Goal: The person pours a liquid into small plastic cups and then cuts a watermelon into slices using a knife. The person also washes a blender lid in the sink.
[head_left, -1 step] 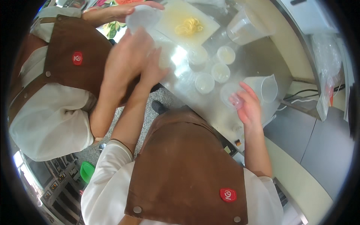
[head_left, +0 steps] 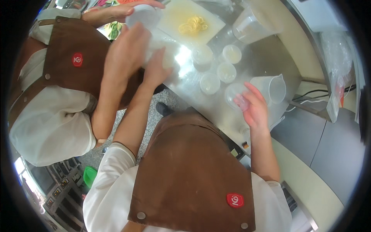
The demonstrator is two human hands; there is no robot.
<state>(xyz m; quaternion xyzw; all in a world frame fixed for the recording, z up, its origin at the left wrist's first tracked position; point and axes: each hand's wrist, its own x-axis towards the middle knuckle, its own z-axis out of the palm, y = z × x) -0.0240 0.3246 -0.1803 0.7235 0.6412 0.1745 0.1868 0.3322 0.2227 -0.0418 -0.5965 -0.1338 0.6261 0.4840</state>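
Note:
On the left, my left hand point(head_left: 156, 71) is blurred and reaches up beside a co-worker's hand. Its thumb and fingers curve round a pale translucent cup point(head_left: 168, 58), partly lost in the glare. On the right, my right hand point(head_left: 255, 107) has its fingertips on a clear round plastic cup point(head_left: 234, 96) at the steel counter; the upper fingers stick out. Several small round tubs stand between my hands, among them one tub point(head_left: 210, 84), another tub point(head_left: 226, 72) and a third tub point(head_left: 232, 54).
A co-worker's blurred hand point(head_left: 127, 48) works close to my left, their other hand point(head_left: 112, 13) at a white bowl point(head_left: 143, 17). Yellow slices point(head_left: 193, 25) lie on a white cutting board point(head_left: 174, 13). A clear jug point(head_left: 276, 89) and a larger container point(head_left: 253, 27) stand on the steel counter point(head_left: 266, 58).
The co-worker's near hand has moved slightly left and up, away from my left hand. My own hands keep nearly the same places.

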